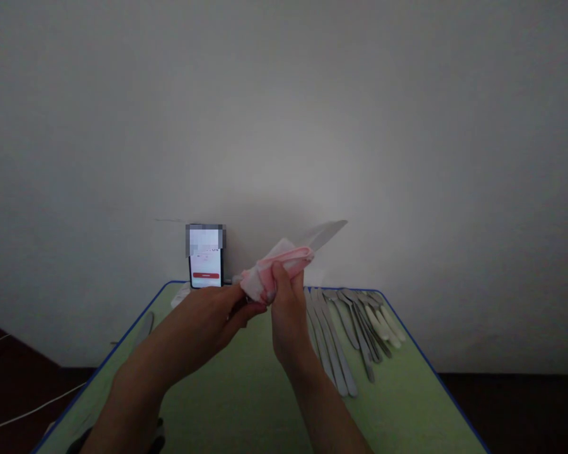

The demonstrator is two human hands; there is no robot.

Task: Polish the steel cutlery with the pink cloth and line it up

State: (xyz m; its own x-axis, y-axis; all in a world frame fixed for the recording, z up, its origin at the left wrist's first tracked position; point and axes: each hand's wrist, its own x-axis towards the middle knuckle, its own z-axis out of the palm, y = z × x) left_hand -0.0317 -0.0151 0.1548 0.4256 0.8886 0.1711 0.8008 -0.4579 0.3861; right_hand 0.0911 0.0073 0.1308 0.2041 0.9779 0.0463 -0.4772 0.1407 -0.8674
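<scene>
A pink and white cloth (278,272) is folded around a table knife (329,234), whose bare blade sticks out up and to the right. My right hand (288,309) grips the cloth around the knife, thumb on top. At the cloth's lower left end, my left hand (230,315) is closed on the knife's handle end, which its fingers and the cloth mostly hide. Both hands are above the table, in front of the wall.
On the green table (227,391) with a blue edge, several knives (331,347) lie in a row, with several spoons and forks (364,321) to their right. A lit phone (206,265) leans against the wall (284,126). Another knife (144,329) lies at the left edge.
</scene>
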